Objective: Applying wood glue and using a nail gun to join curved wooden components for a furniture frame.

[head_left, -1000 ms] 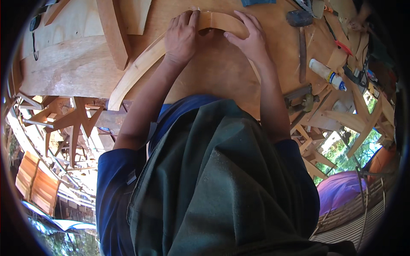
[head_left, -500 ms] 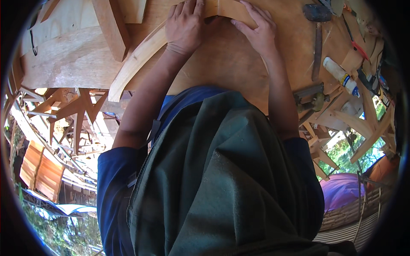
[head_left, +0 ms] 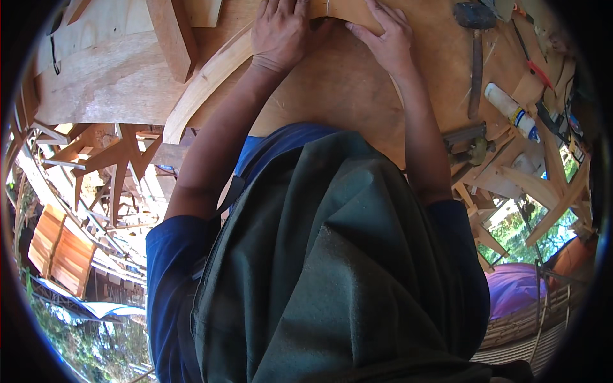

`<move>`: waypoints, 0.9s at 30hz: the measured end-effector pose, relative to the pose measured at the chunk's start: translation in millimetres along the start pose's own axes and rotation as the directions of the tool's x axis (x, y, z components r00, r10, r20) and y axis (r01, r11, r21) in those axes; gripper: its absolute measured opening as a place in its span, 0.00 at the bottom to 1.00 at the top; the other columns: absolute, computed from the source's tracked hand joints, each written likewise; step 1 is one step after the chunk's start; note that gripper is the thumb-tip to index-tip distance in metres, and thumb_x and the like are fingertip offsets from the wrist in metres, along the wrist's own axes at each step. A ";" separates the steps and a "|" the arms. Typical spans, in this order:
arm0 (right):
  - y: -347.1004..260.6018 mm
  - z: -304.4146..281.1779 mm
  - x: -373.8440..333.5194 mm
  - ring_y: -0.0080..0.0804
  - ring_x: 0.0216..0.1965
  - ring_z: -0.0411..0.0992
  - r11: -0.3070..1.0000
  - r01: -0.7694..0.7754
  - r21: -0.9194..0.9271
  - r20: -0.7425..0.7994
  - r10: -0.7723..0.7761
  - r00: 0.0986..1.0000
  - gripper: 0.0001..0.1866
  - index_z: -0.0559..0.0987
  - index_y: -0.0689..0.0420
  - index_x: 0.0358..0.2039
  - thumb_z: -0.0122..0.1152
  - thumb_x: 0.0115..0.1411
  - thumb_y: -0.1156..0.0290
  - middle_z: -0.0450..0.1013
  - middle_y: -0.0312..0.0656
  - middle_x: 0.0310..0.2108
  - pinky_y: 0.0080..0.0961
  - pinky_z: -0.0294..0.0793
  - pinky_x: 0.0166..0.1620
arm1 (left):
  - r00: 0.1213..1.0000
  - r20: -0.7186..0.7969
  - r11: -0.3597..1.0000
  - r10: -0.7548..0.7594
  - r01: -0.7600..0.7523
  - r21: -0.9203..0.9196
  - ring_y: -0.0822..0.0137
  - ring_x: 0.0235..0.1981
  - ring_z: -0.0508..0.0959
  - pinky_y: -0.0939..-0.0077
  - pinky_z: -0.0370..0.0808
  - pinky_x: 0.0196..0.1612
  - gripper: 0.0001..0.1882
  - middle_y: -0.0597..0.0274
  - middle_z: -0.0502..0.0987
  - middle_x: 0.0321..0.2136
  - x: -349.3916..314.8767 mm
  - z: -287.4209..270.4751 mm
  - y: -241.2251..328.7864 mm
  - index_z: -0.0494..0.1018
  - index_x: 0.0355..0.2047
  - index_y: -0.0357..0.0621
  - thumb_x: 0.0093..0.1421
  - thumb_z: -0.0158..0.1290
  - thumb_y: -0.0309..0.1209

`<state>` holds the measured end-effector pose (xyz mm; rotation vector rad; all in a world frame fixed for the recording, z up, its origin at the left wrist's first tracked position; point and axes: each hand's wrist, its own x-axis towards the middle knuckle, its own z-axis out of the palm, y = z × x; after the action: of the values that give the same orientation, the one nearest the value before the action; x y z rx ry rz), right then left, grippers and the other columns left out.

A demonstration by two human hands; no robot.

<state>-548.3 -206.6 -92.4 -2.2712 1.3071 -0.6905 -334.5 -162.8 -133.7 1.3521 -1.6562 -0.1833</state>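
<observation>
Two curved pieces of pale wood meet end to end at a thin seam near the top edge, forming an arch on the workbench (head_left: 345, 96). My left hand (head_left: 281, 38) is closed over the left curved wooden piece (head_left: 207, 86), whose free end sweeps down to the bench's near edge. Around the right curved wooden piece (head_left: 354, 16) is my right hand (head_left: 391, 41), its thumb against the inner edge and its fingers over the wood. The upper frame edge cuts off some fingertips, mostly the left hand's.
A mallet (head_left: 476, 64) lies to the right, beside a white bottle (head_left: 507, 105) and a metal clamp (head_left: 469, 140). On the left rests a thick wooden board (head_left: 172, 38). Angular wooden parts (head_left: 118, 156) stand beyond the bench's near left edge.
The whole view has shifted slightly, with the bench and hands sitting a little higher in the picture. Both hands stay on the curved wood.
</observation>
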 end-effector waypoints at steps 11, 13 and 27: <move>-9.1 -2.5 -3.6 0.53 0.47 0.76 0.994 -0.098 0.043 -0.080 0.101 0.992 0.37 0.75 0.60 0.59 0.78 0.49 0.63 0.78 0.51 0.45 0.47 0.71 0.57 | 0.900 0.344 0.950 -0.267 0.186 0.252 0.42 0.51 0.74 0.54 0.72 0.56 0.36 0.40 0.75 0.49 17.3 -17.4 23.6 0.68 0.58 0.30 0.53 0.62 0.38; -15.7 -15.0 3.7 0.52 0.50 0.75 0.989 -0.125 0.083 -0.164 0.138 0.977 0.37 0.74 0.59 0.60 0.77 0.49 0.65 0.77 0.50 0.48 0.46 0.71 0.58 | 0.936 0.289 0.933 -0.199 0.090 0.348 0.48 0.46 0.78 0.58 0.75 0.53 0.34 0.47 0.78 0.46 16.6 -14.1 20.3 0.72 0.54 0.35 0.52 0.64 0.45; 24.1 -86.4 105.2 0.52 0.59 0.68 0.943 0.088 -0.322 0.225 -0.014 0.974 0.30 0.78 0.52 0.56 0.67 0.50 0.69 0.73 0.49 0.53 0.45 0.67 0.61 | 0.971 0.216 0.894 -0.106 -0.002 0.447 0.54 0.43 0.81 0.61 0.76 0.50 0.33 0.53 0.81 0.43 12.5 -9.4 17.3 0.75 0.50 0.39 0.54 0.64 0.52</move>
<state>-571.5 -320.3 -17.1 -2.5663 1.3397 -0.2336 -338.5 -162.5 -110.8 1.7753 -1.9405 0.0112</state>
